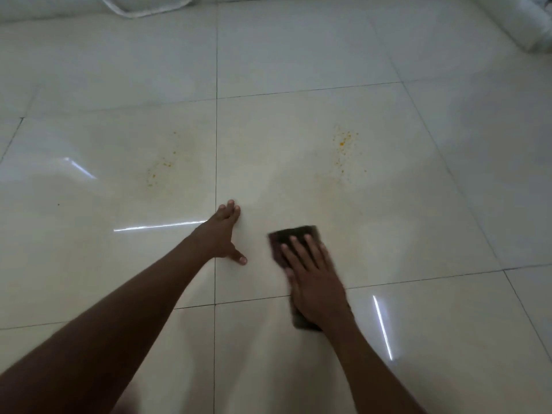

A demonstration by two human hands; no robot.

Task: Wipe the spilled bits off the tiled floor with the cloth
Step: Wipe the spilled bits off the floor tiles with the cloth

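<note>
The cloth point(294, 239) is pressed flat to the floor point(388, 228) under the right hand point(313, 279), whose fingers are laid straight and slightly spread on top rather than curled round it; it lies on the middle tile, near that tile's near edge and partly across the grout line there. The left hand point(222, 234) is propped on the floor just beside the long grout line, fingers straight, thumb spread, nothing held. The task is judged barely begun or midway: two patches of bits point(343, 147) are left, one near the far right of the same tile, well apart from the cloth, the other point(158, 168) on the tile to the left. The cloth's rear half is hidden under the hand and blurred; faint residue between the patches cannot be confirmed; pale objects along the far edge are cut off
</note>
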